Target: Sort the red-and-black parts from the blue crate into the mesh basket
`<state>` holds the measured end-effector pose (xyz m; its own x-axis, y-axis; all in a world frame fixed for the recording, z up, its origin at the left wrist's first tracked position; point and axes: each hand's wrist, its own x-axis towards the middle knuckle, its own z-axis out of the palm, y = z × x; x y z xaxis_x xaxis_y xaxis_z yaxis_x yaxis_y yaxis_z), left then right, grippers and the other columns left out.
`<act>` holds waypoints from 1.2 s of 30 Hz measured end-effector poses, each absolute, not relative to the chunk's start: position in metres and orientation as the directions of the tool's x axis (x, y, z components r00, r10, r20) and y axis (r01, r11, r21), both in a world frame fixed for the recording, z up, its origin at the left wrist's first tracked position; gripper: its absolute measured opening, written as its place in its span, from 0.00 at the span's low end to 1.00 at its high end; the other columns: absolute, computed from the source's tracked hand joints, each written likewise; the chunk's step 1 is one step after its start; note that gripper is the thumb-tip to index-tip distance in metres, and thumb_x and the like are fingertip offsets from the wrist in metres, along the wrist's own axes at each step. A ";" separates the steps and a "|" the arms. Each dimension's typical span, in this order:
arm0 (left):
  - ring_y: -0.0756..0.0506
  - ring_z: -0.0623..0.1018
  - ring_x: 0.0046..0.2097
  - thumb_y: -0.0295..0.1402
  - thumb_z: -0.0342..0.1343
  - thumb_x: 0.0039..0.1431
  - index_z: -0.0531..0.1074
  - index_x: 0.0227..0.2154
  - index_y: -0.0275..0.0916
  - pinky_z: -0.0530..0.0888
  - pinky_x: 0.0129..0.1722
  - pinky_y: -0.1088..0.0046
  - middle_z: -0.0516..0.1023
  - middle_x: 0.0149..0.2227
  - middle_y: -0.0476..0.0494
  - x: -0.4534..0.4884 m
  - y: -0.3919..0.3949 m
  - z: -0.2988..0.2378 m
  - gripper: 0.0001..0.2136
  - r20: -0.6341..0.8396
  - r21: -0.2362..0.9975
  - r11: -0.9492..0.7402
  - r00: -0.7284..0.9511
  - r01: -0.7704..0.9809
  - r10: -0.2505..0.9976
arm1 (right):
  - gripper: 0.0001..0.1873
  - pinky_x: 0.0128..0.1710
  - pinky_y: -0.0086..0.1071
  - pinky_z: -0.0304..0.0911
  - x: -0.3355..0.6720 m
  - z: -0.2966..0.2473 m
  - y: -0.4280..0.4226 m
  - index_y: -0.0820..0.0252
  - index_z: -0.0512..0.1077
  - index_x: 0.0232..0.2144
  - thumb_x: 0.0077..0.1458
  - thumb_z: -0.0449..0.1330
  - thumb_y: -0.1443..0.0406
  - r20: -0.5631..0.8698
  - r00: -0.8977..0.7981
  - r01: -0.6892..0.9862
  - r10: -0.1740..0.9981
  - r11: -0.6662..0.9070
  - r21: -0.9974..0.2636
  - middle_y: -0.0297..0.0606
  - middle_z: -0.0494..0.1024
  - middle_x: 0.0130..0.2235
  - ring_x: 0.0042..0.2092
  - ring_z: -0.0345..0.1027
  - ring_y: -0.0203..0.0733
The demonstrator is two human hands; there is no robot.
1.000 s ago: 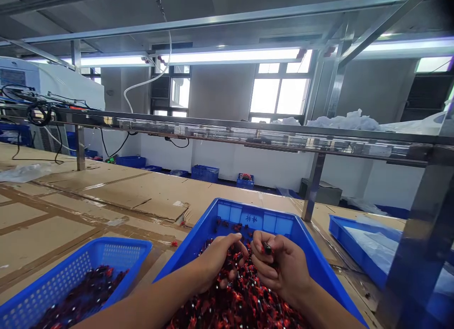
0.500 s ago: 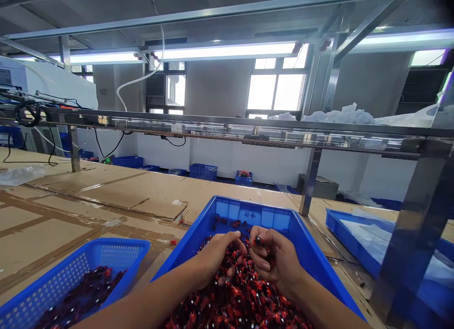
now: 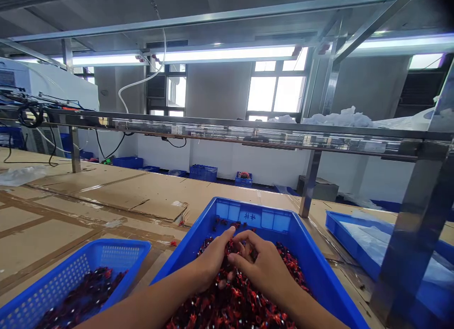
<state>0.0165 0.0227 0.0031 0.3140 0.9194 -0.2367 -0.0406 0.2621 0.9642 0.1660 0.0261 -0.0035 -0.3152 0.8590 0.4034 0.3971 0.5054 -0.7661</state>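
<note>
My left hand (image 3: 213, 261) is cupped over the deep blue tub (image 3: 321, 260), its thumb up and its fingers curled around a few small red and dark pieces. Against it, my right hand (image 3: 260, 265) bends its thumb and fingers in towards the left palm; what its fingertips grip is hidden. Below both hands the tub holds a heap of small glossy red and black pieces (image 3: 236, 305). Each seems to have a dark round body and red prongs, too small to make out well.
At the left stands a perforated blue basket (image 3: 117, 246) with more dark red pieces. A blue tray (image 3: 336, 220) with white plastic lies at the right, behind a metal post (image 3: 407, 244). Taped cardboard (image 3: 117, 192) covers the table, under a metal shelf rail (image 3: 213, 128).
My right hand has moved left and turned over towards my left hand. The dark round piece seen between its fingertips before is now out of sight. My left hand has hardly moved.
</note>
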 end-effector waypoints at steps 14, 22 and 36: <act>0.56 0.64 0.16 0.65 0.47 0.51 0.69 0.28 0.37 0.51 0.09 0.84 0.69 0.26 0.49 0.024 0.024 -0.009 0.30 -0.316 0.883 0.419 0.395 -0.209 0.863 | 0.10 0.14 0.23 0.48 0.168 -0.002 0.034 0.58 0.70 0.30 0.48 0.63 0.60 0.113 -0.273 -0.221 0.955 0.052 -0.974 0.22 0.61 0.16 0.15 0.50 0.29; 0.56 0.62 0.16 0.67 0.46 0.50 0.69 0.31 0.40 0.52 0.08 0.84 0.68 0.25 0.51 0.023 0.026 -0.012 0.31 -0.215 0.935 0.312 0.427 -0.170 0.878 | 0.21 0.09 0.24 0.33 0.179 -0.004 0.046 0.56 0.53 0.11 0.51 0.51 0.57 -0.092 -0.531 -0.399 0.842 -0.344 -0.850 0.26 0.52 0.10 0.11 0.37 0.26; 0.55 0.62 0.15 0.67 0.44 0.50 0.69 0.30 0.39 0.54 0.07 0.84 0.68 0.24 0.51 0.020 0.026 -0.006 0.32 -0.187 0.956 0.264 0.430 -0.127 0.883 | 0.07 0.09 0.22 0.36 0.180 -0.002 0.040 0.59 0.65 0.23 0.47 0.56 0.61 -0.014 -0.543 -0.534 0.840 -0.358 -0.766 0.24 0.55 0.16 0.15 0.41 0.28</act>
<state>0.0197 0.0263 -0.0064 0.4297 0.8833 -0.1874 -0.1266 0.2644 0.9561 0.1802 0.0403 -0.0016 -0.5428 0.8397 -0.0144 -0.5339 -0.3582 -0.7659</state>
